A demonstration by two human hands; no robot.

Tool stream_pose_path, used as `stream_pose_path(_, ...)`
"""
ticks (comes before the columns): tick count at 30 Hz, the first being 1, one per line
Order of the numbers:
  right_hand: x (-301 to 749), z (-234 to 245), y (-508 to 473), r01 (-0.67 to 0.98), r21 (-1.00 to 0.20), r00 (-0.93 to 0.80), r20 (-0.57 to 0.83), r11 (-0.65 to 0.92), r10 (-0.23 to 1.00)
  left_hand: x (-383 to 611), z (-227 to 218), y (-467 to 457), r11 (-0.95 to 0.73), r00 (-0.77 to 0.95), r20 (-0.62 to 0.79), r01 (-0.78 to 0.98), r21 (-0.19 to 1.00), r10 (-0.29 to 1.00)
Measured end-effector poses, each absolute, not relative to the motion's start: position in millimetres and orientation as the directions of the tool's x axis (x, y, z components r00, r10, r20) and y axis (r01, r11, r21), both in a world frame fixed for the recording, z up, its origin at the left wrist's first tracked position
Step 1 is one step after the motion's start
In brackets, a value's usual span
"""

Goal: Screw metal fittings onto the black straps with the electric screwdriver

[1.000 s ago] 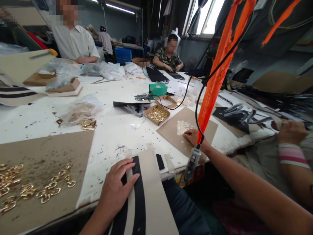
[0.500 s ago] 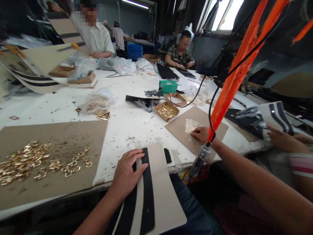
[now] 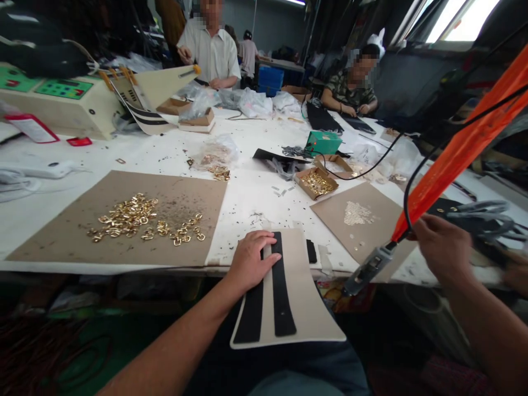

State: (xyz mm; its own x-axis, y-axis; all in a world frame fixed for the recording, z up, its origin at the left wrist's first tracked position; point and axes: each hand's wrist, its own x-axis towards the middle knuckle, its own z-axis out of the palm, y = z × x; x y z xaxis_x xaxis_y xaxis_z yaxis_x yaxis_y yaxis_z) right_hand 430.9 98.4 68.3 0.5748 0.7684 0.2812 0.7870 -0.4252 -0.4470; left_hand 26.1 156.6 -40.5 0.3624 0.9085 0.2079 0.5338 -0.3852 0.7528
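A beige panel with black strips slopes from the table edge onto my lap. My left hand holds its upper left part, with thumb and fingers on the black strip. My right hand is raised at the right, fingers bent together beside the orange strap. Anything between those fingertips is too small or hidden to make out. A grey handheld power tool hangs from the strap and a black cord, left of my right hand. Small whitish discs lie on a brown board.
Gold buckles lie on a large brown board at left. A carton of gold pieces and a green box stand mid-table. Two co-workers sit across the table; another person's blurred hand is at far right.
My right hand has left the whitish discs and moved right, up by the orange strap. My left hand stays on the panel. The view has swung left.
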Motion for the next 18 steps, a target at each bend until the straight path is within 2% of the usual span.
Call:
stream_pose_path(1,412,85,79,0.680,-0.597,0.691,0.329,-0.425,0.644,26,-41,157,-0.389,0.364,0.211,0.534,0.751,0.907)
stream_pose_path(2,391,98,62,0.639,-0.672,0.726,0.364,-0.375,0.583,26,-41,157,-0.391,0.366,0.211,0.534,0.750,0.906)
stream_pose_path(3,366,107,49,0.666,-0.664,0.701,0.402,-0.340,0.588,26,-41,157,-0.390,0.368,0.209,0.535,0.750,0.906)
stream_pose_path(4,341,110,40,0.714,-0.639,0.624,0.399,-0.284,0.671,27,-40,157,-0.387,0.368,0.206,0.535,0.751,0.907)
stream_pose_path(5,317,108,38,0.738,-0.646,0.503,0.332,-0.196,0.798,27,-40,157,-0.384,0.366,0.204,0.531,0.755,0.908)
stream_pose_path(6,294,101,42,0.734,-0.679,0.303,0.300,-0.020,0.904,27,-40,156,-0.382,0.363,0.205,0.528,0.758,0.909)
stream_pose_path(7,274,90,52,0.697,-0.713,0.102,0.201,0.074,0.974,27,-39,156,-0.382,0.360,0.209,0.525,0.760,0.909)
stream_pose_path(9,244,61,83,0.629,-0.772,-0.124,0.020,0.094,0.992,26,-39,156,-0.383,0.358,0.210,0.528,0.758,0.910)
stream_pose_path(13,220,11,143,0.726,-0.681,-0.218,-0.098,0.094,0.971,25,-39,155,-0.383,0.373,0.191,0.551,0.742,0.908)
stream_pose_path(18,217,2,157,0.787,-0.614,-0.208,-0.166,0.064,0.964,24,-39,155,-0.388,0.381,0.193,0.543,0.745,0.904)
